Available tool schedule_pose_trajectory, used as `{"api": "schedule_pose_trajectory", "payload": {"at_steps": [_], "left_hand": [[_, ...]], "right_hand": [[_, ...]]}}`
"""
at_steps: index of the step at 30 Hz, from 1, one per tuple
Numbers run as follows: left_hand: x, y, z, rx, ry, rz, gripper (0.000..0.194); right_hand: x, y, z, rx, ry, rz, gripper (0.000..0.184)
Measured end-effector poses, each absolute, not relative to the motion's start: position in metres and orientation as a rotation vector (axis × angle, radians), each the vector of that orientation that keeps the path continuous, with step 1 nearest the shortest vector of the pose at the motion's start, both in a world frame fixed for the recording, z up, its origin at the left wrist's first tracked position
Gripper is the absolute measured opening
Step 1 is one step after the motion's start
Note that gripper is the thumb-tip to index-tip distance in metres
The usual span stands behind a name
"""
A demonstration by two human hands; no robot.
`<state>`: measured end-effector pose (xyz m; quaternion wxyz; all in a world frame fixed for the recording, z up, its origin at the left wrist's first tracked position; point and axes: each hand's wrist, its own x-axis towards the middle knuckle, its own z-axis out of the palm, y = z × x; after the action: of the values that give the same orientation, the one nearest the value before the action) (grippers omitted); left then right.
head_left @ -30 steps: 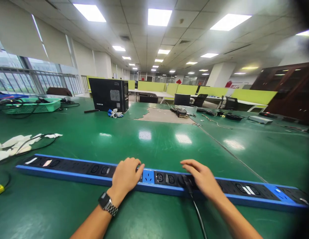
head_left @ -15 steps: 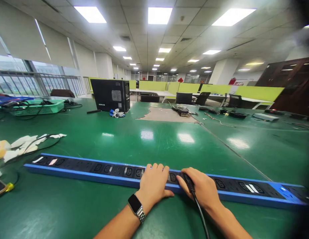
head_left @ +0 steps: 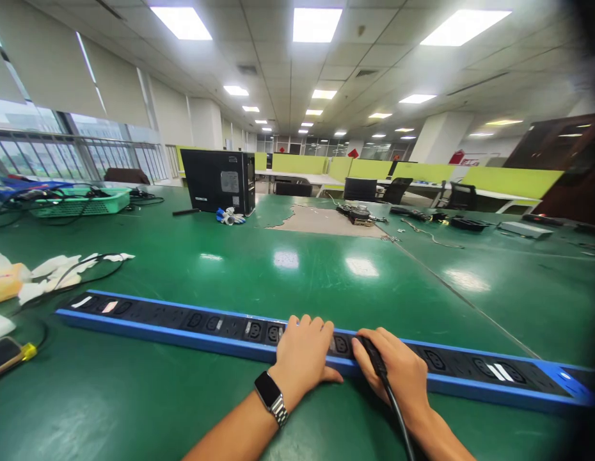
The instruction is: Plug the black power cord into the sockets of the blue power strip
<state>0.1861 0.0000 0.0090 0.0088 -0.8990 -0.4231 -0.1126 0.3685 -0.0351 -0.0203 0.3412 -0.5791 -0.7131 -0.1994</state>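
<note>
A long blue power strip point(head_left: 192, 339) with black sockets lies across the green table in front of me. My left hand point(head_left: 304, 349) grips it near the middle, fingers over the top and far edge, thumb along the near side. Just to the right, my right hand point(head_left: 398, 368) is closed around the plug end of a black power cord point(head_left: 393, 406). That plug is at the strip's socket face; the fingers hide its tip, so how deep it sits I cannot tell. The cord runs down towards me.
At the back stand a black computer tower point(head_left: 218, 182), blue-and-white gloves point(head_left: 230, 216) and a green basket point(head_left: 86, 203) of cables. White cloth-like scraps point(head_left: 62, 269) and a phone-like device point(head_left: 4, 355) lie left. Loose electronic parts point(head_left: 359, 214) rest on the far side.
The view has shifted a little, so everything appears slightly further right. Both hands keep about the same places on the power strip, and the plug shows no clear movement.
</note>
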Motion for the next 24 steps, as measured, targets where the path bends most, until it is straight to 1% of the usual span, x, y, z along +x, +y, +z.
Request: {"api": "schedule_pose_trajectory", "payload": {"at_steps": [3, 10, 13, 16, 18, 19, 21, 24], "left_hand": [[0.186, 0.002, 0.009, -2.832, -1.324, -0.35, 0.081], [0.186, 0.001, 0.006, -2.826, -1.34, -0.364, 0.086], [0.187, 0.002, 0.004, -2.822, -1.338, -0.386, 0.087], [0.187, 0.003, 0.003, -2.84, -1.337, -0.391, 0.087], [0.187, 0.004, 0.004, -2.869, -1.338, -0.42, 0.087], [0.185, 0.004, 0.006, -2.893, -1.326, -0.474, 0.089], [0.18, 0.0, 0.01, -2.952, -1.248, -0.695, 0.091], [0.166, -0.015, 0.015, -2.995, -0.925, -1.099, 0.081]], "right_hand": [[0.369, -0.035, -0.022, -1.46, -1.843, -0.534, 0.024], [0.368, -0.036, -0.011, -1.687, -1.855, -0.271, 0.025], [0.37, -0.036, -0.013, -1.583, -1.821, -0.314, 0.024], [0.367, -0.04, -0.014, -1.338, -1.771, -0.393, 0.017], [0.36, -0.046, -0.011, -1.258, -1.755, -0.369, 0.013], [0.355, -0.05, -0.008, -1.27, -1.752, -0.339, 0.013], [0.344, -0.056, 0.0, -1.384, -1.735, -0.261, 0.015], [0.327, -0.061, 0.014, -1.598, -1.782, -0.034, 0.023]]}}
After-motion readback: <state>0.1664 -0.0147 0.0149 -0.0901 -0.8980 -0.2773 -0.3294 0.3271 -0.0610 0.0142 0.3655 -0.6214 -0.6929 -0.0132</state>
